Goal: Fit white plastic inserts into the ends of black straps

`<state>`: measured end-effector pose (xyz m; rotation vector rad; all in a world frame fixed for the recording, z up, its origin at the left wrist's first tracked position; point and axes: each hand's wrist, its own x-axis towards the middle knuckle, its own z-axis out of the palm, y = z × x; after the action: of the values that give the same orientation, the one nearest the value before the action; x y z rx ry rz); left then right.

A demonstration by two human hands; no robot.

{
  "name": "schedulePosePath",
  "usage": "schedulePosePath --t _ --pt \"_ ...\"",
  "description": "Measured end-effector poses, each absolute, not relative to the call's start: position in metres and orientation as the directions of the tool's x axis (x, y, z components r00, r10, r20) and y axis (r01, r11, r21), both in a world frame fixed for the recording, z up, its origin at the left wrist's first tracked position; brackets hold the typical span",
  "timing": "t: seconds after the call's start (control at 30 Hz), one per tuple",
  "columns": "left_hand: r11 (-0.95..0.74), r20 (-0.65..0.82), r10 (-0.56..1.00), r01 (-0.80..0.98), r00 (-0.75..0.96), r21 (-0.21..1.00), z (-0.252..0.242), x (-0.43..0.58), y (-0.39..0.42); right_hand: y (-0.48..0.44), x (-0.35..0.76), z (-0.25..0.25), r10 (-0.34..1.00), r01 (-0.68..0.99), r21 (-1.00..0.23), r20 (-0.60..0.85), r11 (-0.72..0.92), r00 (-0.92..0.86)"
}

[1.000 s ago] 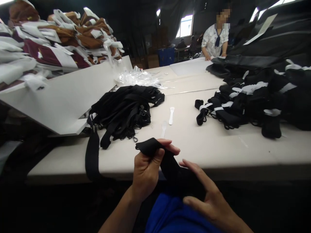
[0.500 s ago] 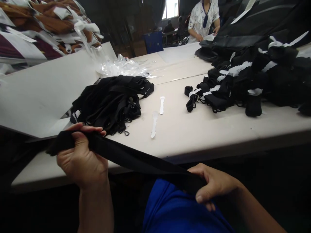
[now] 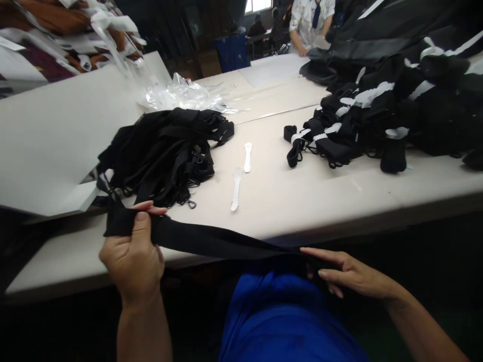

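A wide black webbing strap (image 3: 211,240) stretches across in front of me, just off the table's near edge. On the left, my left hand (image 3: 134,261) is closed round it, thumb on top, and some of the strap hangs over beyond the fist. At the other end, my right hand (image 3: 356,275) has the strap between its fingers, the index finger stretched along it; part of this grip is hidden. Behind my left hand lies a heap of black straps (image 3: 158,151) with metal clips. Two white notched paper bands (image 3: 236,190) lie on the table to its right.
Bundled black straps with white bands (image 3: 339,130) are piled on the right of the table (image 3: 279,201). Clear plastic bags (image 3: 181,95) lie behind the heap, beside a white panel (image 3: 64,136). A co-worker (image 3: 311,22) stands at the far end.
My left hand has shifted slightly right and down, turning the strap's end upward. My right hand has moved right, its fingers straighter, and the strap has turned between them.
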<state>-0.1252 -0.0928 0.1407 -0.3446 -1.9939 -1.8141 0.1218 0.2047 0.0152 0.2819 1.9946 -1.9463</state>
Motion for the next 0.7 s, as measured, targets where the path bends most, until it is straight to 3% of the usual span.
schedulePosePath --t 0.13,0.27,0.33,0.53,0.7 --pt "0.062 0.439 -0.017 0.437 -0.898 0.897 0.156 -0.103 -0.07 0.171 0.099 0.006 0.002 0.103 -0.957 -0.107 0.271 -0.994" --pt "0.116 0.497 0.144 0.513 -0.856 0.851 0.166 -0.081 -0.05 0.119 0.062 0.03 0.128 -0.286 -0.925 0.325 0.251 -0.937" --pt "0.123 0.509 0.212 0.539 -0.835 0.833 0.168 -0.072 -0.044 0.102 0.049 0.046 0.158 -0.413 -0.891 0.443 0.19 -0.882" --pt "0.094 0.562 0.333 0.619 -0.758 0.779 0.17 -0.053 -0.036 0.089 0.048 0.078 0.326 -0.493 -0.863 0.499 0.108 -0.803" --pt "0.098 0.702 0.289 0.75 -0.651 0.654 0.172 -0.044 -0.029 0.092 0.069 0.083 0.428 -0.513 -0.83 0.554 0.219 -0.714"
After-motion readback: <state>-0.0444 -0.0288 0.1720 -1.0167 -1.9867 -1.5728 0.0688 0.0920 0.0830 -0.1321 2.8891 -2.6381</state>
